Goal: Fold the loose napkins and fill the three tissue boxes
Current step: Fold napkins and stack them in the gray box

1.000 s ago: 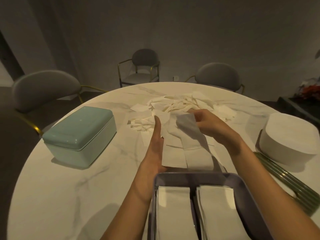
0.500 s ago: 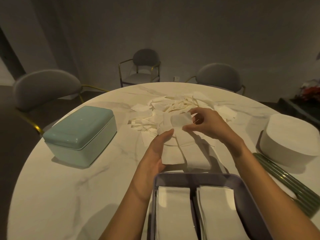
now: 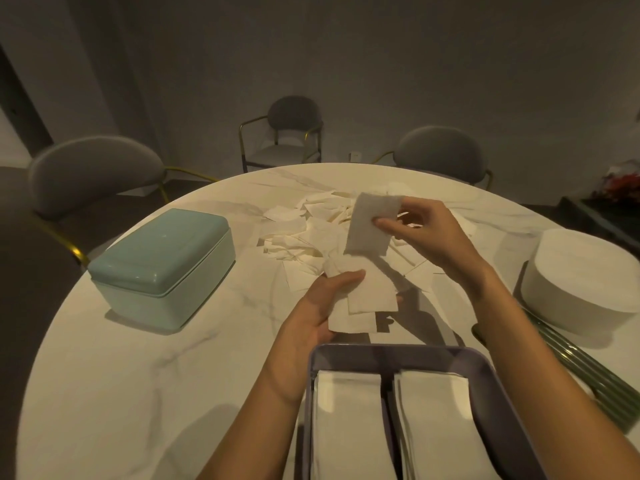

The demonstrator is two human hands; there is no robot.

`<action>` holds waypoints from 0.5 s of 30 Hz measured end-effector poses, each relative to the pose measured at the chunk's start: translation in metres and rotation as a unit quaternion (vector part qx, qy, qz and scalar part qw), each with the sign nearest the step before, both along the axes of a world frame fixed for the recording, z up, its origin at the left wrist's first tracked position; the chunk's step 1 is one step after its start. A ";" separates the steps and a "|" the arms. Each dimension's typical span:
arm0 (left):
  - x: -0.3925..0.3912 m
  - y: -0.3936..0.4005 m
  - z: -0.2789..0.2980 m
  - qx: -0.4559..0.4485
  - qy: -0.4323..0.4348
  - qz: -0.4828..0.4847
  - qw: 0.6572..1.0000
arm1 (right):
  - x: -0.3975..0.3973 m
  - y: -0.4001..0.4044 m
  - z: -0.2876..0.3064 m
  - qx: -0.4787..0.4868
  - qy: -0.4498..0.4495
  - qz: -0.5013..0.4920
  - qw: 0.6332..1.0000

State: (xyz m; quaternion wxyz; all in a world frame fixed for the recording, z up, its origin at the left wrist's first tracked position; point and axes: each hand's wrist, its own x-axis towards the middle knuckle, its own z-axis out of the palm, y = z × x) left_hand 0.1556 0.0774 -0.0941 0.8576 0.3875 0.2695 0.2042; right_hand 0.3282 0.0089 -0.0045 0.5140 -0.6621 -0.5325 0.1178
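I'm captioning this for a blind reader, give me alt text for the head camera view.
Over a round marble table, the right hand lifts a folded napkin while the left hand holds several more. Loose napkins lie behind; a purple tray of stacks sits nearest.

no readable text, no labels, no brands, no numbers on anything in view

Dim room with warm, low light. A round white marble-veined tabletop [image 3: 114, 358] stands before a plain grey wall [image 3: 381, 64]. Three grey upholstered chairs with brass-coloured frames: one at left [image 3: 93, 171], one against the wall [image 3: 294, 114], one at the far right edge [image 3: 440, 152]. The floor [image 3: 20, 271] is dark.
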 end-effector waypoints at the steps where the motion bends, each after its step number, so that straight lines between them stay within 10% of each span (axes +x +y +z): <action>1: -0.001 -0.001 0.001 -0.008 -0.017 0.012 1.000 | 0.004 -0.003 0.001 -0.021 -0.020 0.033 0.999; 7: -0.011 0.007 -0.001 -0.015 -0.057 0.061 0.996 | 0.015 -0.010 0.005 -0.175 -0.115 0.203 0.957; 15: -0.007 0.002 0.011 0.064 -0.008 0.064 0.996 | -0.003 0.012 -0.012 -0.048 -0.161 0.028 0.985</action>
